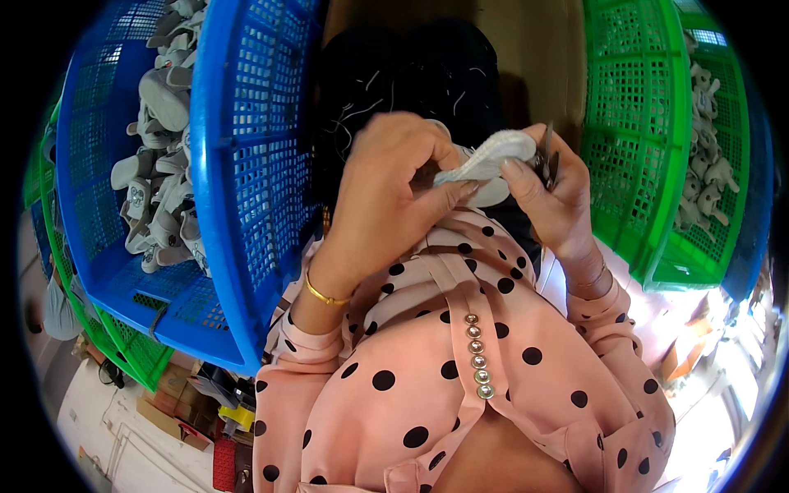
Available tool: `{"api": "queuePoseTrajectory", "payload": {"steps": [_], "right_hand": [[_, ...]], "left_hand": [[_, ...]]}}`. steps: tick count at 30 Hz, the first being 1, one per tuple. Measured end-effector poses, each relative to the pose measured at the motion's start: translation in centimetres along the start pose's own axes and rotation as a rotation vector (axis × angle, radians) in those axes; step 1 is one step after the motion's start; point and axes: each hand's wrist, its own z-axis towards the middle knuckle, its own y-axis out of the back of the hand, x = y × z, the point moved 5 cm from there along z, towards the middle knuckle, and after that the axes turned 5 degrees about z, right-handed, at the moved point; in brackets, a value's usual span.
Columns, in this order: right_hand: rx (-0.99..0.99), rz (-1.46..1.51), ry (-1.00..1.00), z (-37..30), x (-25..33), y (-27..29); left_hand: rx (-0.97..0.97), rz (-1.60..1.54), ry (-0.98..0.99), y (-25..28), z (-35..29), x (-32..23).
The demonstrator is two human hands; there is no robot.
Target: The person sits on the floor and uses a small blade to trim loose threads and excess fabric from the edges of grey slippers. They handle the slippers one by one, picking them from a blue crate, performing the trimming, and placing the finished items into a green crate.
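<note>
Two baskets flank the work. I note the blue basket [246, 164] of grey parts at left. The left hand [386, 197] pinches the white shoe piece [485, 158] at centre, over the lap. The right hand [555, 197] grips the piece and small snips [546, 156]. Risk, in my judgement: blades close to fingertips could nick skin or fabric. The green basket [633, 148] stands right.

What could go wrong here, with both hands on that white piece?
1. The small dark cutting tool in the right hand sits close to the left hand fingertips; a slip might nick them.
2. The white fabric piece is pinched only at its edges and might drop into the lap.
</note>
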Motion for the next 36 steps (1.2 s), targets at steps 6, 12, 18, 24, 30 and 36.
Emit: {"api": "queuePoseTrajectory", "payload": {"steps": [6,12,18,24,30,36], "right_hand": [[0.214,0.485,-0.414,0.8,-2.3,-3.3],[0.146,-0.101,-0.077,0.8,-3.2,-2.2],[0.094,-0.748,0.307,0.5,-0.8,-0.1],[0.138,-0.953,0.433,0.0,-0.6,0.0],[0.12,-1.078,0.487,0.3,0.2,-0.6],[0.125,-1.141,0.511,0.6,0.8,-0.9]], "left_hand": [[0.031,-0.461,0.369,-1.8,-3.9,1.9],[-0.029,-0.762,0.603,-3.5,-5.9,4.1],[-0.061,-0.88,0.726,-3.2,-5.2,4.1],[0.01,-0.856,0.726,-3.0,-4.6,4.4],[0.022,-0.9,0.74,-2.9,-4.7,4.5],[0.012,-0.873,0.737,-2.8,-4.8,4.5]]}}
